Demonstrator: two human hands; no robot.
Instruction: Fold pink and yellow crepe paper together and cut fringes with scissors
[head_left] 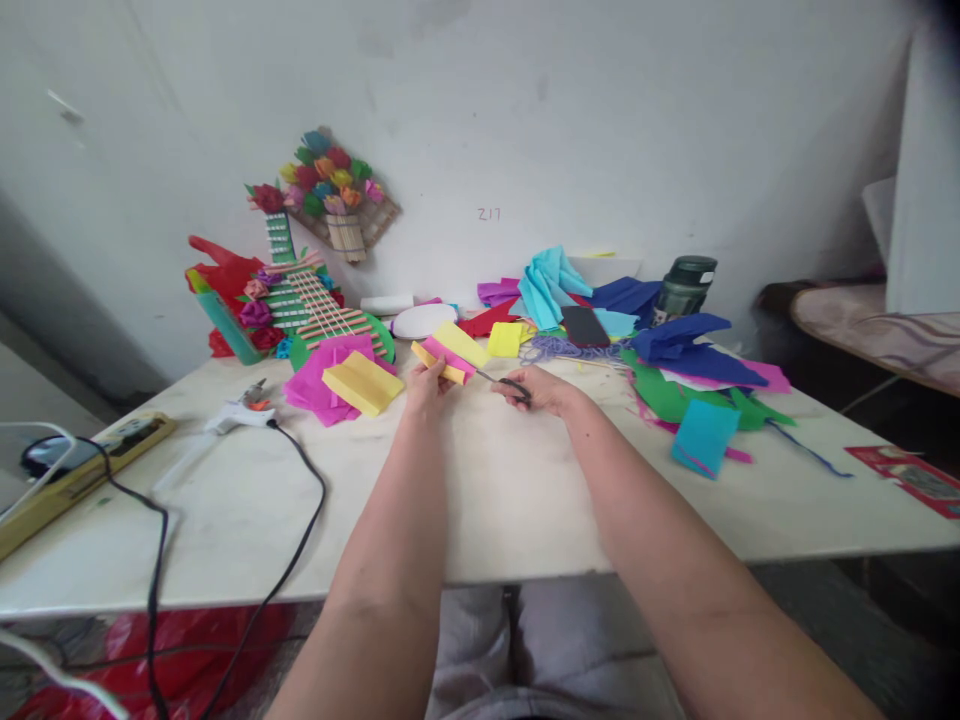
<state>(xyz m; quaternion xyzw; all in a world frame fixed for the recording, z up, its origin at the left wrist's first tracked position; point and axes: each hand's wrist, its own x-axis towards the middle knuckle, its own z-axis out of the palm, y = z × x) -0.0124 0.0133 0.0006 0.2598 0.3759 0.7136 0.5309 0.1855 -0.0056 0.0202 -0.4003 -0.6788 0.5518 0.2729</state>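
My left hand (425, 388) is closed on a folded strip of yellow paper (451, 374), pinched just above the table. Wrapped round the handles of dark scissors (517, 391), my right hand (546, 388) points the blades left towards that strip. Whether the blades touch the paper is too small to tell. Just behind the strip are a pink piece (437, 350) and a pale yellow piece of paper (466, 343). To the left of my left hand, folded yellow paper (363, 383) lies on magenta sheets (319, 385).
A glue gun (244, 412) and its black cable lie left, near a power strip (112, 450). Paper-flower crafts (330, 310) stand at the back left. Behind my right hand are a phone (585, 326), purple yarn (559, 347), coloured paper (686, 350) and a dark bottle (684, 285).
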